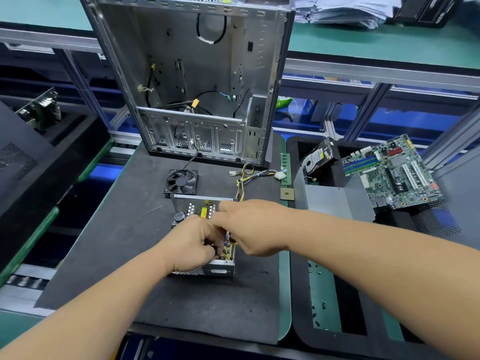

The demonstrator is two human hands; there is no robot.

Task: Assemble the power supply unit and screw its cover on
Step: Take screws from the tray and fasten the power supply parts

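The open power supply unit (193, 207), a perforated metal box with its board and yellow parts showing, lies on the black foam mat (124, 255) in the middle. My left hand (193, 245) is curled over its near end, pinching wires inside the box. My right hand (249, 227) reaches in from the right, fingers bent down onto the board beside the left hand; what they hold is hidden. The unit's wire bundle (255, 174) trails off to the back right. A grey metal cover plate (335, 201) lies in the tray on the right. A black fan (181, 182) sits just behind the unit.
An empty computer case (197, 74) stands upright at the back of the mat. On the right are a hard drive (320, 155), a motherboard (392, 170), a CPU chip (287, 194) and a RAM stick (285, 168). Several loose screws (318, 305) lie on the green strip at the near right.
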